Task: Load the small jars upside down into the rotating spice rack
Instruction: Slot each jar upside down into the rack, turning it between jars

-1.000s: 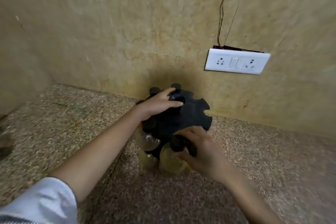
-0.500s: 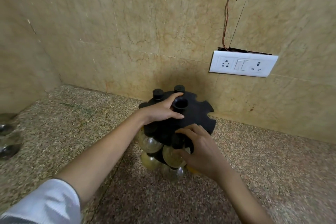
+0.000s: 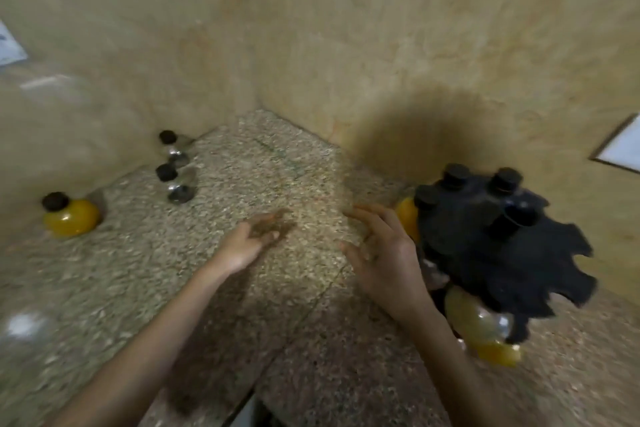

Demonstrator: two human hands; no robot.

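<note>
At the right of the counter [image 3: 214, 288], close to the wall [image 3: 346, 28], stands the rack [image 3: 491, 253], a black disc with notches cut round its rim. Black caps [image 3: 456, 173] stick up along its far edge, and the rounded bodies of the loaded jars [image 3: 474, 315] hang beneath the disc, yellow at the near side and at the left side. The notches on the right and near-right rim show nothing in them.

The right hand [image 3: 384, 256] is just beside the rack's left side, fingers spread and lightly bent, holding nothing; blur hides whether it touches the rack. The left hand [image 3: 247, 244] hovers over the bare middle of the counter, well apart from the rack, palm turned inward, fingers loose and blurred, also holding nothing.

Farther left, three jars are not in the rack. Two clear jars [image 3: 176, 184] with black tops sit one behind the other near the corner where the walls meet. A yellow jar [image 3: 71, 217] with a black top lies at the far left against the side wall. Blur keeps me from telling which way up each one rests.

A white switch plate [image 3: 623, 149] shows on the wall at the right edge.
</note>
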